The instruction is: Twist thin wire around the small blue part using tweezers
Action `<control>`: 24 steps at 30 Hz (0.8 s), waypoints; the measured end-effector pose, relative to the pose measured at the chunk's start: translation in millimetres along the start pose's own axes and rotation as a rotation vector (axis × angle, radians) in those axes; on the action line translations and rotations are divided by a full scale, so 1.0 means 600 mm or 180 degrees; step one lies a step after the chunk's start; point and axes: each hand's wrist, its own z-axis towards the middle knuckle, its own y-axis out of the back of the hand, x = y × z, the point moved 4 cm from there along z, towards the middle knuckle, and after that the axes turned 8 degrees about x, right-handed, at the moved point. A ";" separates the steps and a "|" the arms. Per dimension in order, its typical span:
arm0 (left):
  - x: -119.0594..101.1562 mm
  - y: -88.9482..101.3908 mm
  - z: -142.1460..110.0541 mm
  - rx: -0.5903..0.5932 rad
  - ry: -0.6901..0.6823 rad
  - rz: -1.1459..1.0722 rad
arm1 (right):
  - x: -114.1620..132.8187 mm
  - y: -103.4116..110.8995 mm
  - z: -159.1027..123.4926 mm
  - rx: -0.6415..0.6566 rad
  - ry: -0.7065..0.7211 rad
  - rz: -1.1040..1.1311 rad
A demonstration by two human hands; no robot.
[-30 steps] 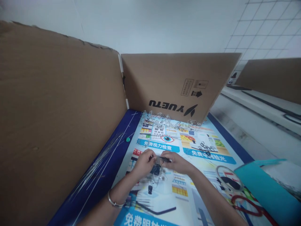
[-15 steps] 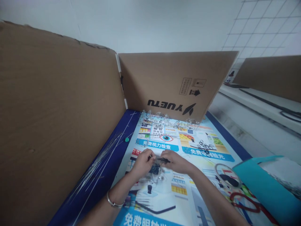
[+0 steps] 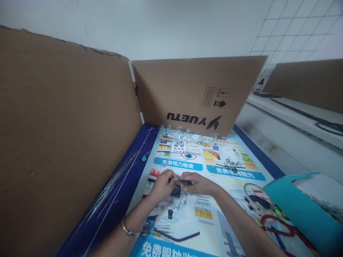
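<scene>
My left hand (image 3: 162, 185) and my right hand (image 3: 197, 183) meet above a printed poster mat (image 3: 187, 228) on the table. Both are closed in a pinch around a small dark item with thin wire parts (image 3: 178, 188), too small to name. A thin dark rod sticks out between the fingers toward the right hand. A silver bangle (image 3: 129, 229) sits on my left wrist.
Cardboard walls stand at the left (image 3: 64, 142) and back (image 3: 193, 96). Clear small parts (image 3: 187, 132) lie along the back wall, black rings (image 3: 232, 165) further right. Thin wires (image 3: 115, 185) rest on the blue edge. A teal tray (image 3: 300, 207), tape roll (image 3: 256, 200) and red loop (image 3: 278, 228) are at right.
The hands stay together on the small item with only slight finger shifts. The view has tilted a little.
</scene>
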 end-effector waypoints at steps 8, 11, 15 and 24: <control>-0.003 0.003 0.000 -0.0077 0.0069 -0.0149 | -0.030 0.004 -0.005 -0.0377 -0.0383 0.0261; -0.002 0.003 -0.001 -0.0079 0.0094 -0.0203 | -0.032 0.009 -0.003 -0.0660 -0.0385 0.0093; 0.000 0.001 -0.001 -0.0109 0.0078 -0.0150 | -0.028 0.005 0.004 -0.0751 -0.0366 -0.0045; -0.002 0.000 -0.001 -0.0127 0.0036 -0.0086 | -0.036 -0.005 0.011 -0.0919 -0.0437 -0.0278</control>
